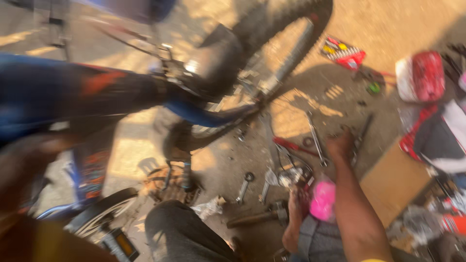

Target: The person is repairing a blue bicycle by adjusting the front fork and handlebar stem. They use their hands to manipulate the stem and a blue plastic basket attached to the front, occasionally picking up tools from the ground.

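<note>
Head view, looking down at a bicycle repair on a dusty concrete ground. My right hand reaches out over the scattered tools and comes down beside a long spanner and a red-handled tool; motion blur hides whether the fingers have closed on anything, so I cannot tell its grip. My left hand is a dark blur at the left edge, close against the blue bicycle frame; whether it grips the frame cannot be made out either.

The bicycle lies tilted across the upper left, saddle near the middle and rear tyre arching toward the top edge; a second wheel and a pedal sit at the lower left corner.

Step in hand, as I judge it: picking a tool from the ground. A firm closing of the fingers round one shank would be called for, with the neighbouring pieces left undisturbed.

Room to move: the ground right of the hand is crowded by a cardboard sheet, a red socket set and a red-and-white bag. Ring spanners and a hammer lie nearer my knee. The barest ground lies between saddle and cardboard.
</note>
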{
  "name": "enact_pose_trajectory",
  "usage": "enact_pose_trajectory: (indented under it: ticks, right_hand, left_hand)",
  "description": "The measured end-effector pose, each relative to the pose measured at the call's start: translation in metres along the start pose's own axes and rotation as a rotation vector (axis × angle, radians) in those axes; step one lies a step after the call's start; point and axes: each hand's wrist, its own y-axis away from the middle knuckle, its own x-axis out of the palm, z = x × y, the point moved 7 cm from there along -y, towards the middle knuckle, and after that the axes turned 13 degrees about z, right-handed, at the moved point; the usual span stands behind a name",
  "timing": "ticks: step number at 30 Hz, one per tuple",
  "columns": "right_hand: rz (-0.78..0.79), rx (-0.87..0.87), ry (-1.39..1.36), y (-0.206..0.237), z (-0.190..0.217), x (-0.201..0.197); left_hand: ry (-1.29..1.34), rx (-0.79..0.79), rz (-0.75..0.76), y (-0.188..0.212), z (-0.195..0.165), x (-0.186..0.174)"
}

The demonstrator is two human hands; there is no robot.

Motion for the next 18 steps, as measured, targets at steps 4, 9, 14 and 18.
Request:
enact_pose_trajectory:
  ticks: [4,9,14,18]
  right_hand:
    - [0.040,-0.093,-0.929,0.003,0.099,-0.077]
    - [0.291,-0.871,-1.149,0.085,0.346,-0.261]
    - [0.430,-1.547,-0.439,0.202,0.573,-0.347]
    - [0.335,-1.642,0.035,0.248,0.658,-0.340]
  left_hand:
    - [0.020,0.054,-0.077,-0.001,0.014,-0.023]
    - [0.124,0.081,-0.047,-0.011,0.020,-0.021]
    - [0.152,-0.034,-0.034,-0.017,0.016,-0.024]
    - [0.209,-0.010,-0.056,-0.016,0.015,-0.029]
